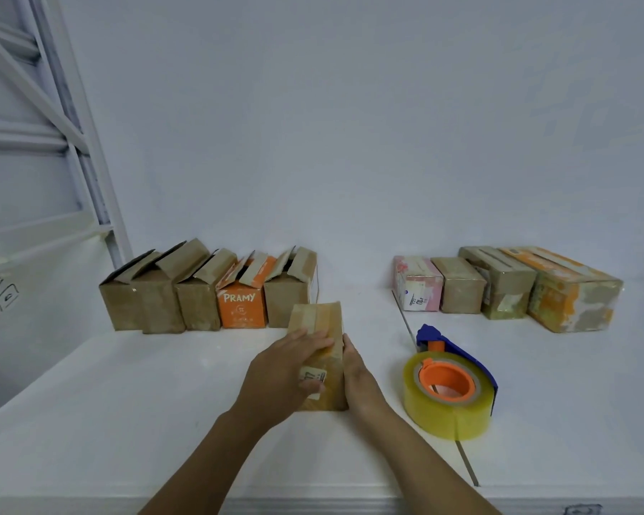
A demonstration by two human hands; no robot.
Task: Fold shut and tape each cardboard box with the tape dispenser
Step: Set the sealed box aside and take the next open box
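Cardboard box (315, 317) at centre frame seems light, stiff and tape-slick, so my left hand (287, 369) presses flat on top, right hand (354, 373) straight-fingered against its side.

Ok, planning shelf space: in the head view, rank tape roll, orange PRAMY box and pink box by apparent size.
1. tape roll, but nearest the camera, so unsure.
2. orange PRAMY box.
3. pink box, only slightly smaller.

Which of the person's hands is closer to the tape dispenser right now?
Right. The right hand sits between the cardboard box and the tape dispenser, flat against the box; the left hand lies over the box, farther off.
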